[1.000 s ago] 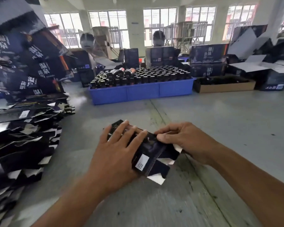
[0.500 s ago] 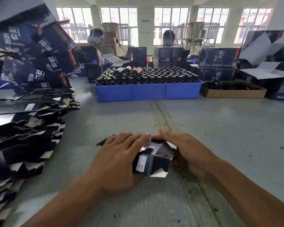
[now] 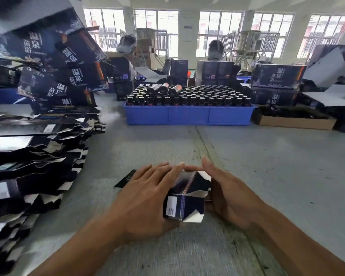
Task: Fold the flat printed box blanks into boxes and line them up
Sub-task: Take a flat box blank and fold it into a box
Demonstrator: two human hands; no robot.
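Note:
A dark printed box blank (image 3: 187, 204), partly opened into a box shape with silver-white flaps showing, lies on the grey floor in front of me. My left hand (image 3: 145, 198) lies over its left side and top with the fingers spread, and the thumb tucks under the near edge. My right hand (image 3: 229, 196) cups the box's right end, one finger along the far top edge meeting the left fingertips. A tall stack of flat blanks (image 3: 28, 156) sits at my left. Folded boxes (image 3: 72, 62) are piled above it.
A blue crate (image 3: 187, 117) packed with dark bottles stands ahead on the floor. A brown cardboard tray (image 3: 295, 122) and printed cartons (image 3: 277, 76) are at the right. Two people (image 3: 126, 44) sit behind the crate. Bare floor lies between me and the crate.
The flat blank has been squeezed up into a box shape between my hands. My right hand moved from the far corner to the right end; my left hand slid further over the top.

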